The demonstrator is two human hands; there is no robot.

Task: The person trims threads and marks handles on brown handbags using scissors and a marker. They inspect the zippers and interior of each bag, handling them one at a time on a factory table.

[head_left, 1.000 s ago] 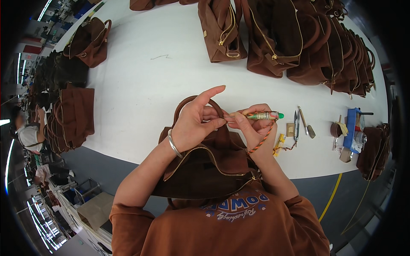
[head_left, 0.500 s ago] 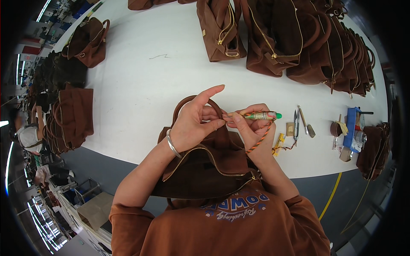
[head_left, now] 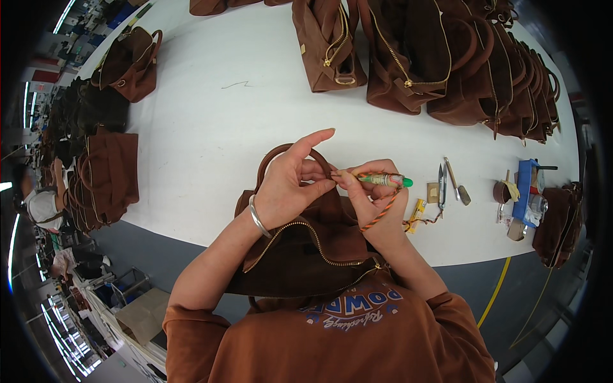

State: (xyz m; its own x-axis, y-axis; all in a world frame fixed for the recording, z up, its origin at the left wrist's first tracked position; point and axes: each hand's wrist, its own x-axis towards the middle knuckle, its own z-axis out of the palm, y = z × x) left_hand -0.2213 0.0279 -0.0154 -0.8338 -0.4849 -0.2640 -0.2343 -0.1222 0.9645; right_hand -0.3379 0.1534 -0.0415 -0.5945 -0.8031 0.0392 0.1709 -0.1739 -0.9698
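A brown handbag (head_left: pixel 300 265) with an unzipped gold zipper lies against me at the table's front edge. Its rounded handle (head_left: pixel 271 155) stands up, and my left hand (head_left: pixel 288 185) pinches it between thumb and fingers while the index finger points outward. At the same spot on the handle, the fingertips of my right hand (head_left: pixel 377 198) are pressed together. That hand also grips a slim green-ended tube (head_left: pixel 387 180), pen-like or lighter-like, with an orange-and-black cord (head_left: pixel 378 216) hanging from it. The exact point where the fingertips meet the handle is partly hidden.
To the right lie thread snips (head_left: pixel 442 185), a wooden-handled brush-like tool (head_left: pixel 454 182) and a yellow packet (head_left: pixel 416 216). A blue tray (head_left: pixel 525 191) stands beyond them. Several brown bags (head_left: pixel 408 57) crowd the far right; more bags (head_left: pixel 105 175) stand at the left edge.
My right hand has tilted and shifted slightly left, turning the green-ended tube so its green end dips lower. My left hand stays on the handle.
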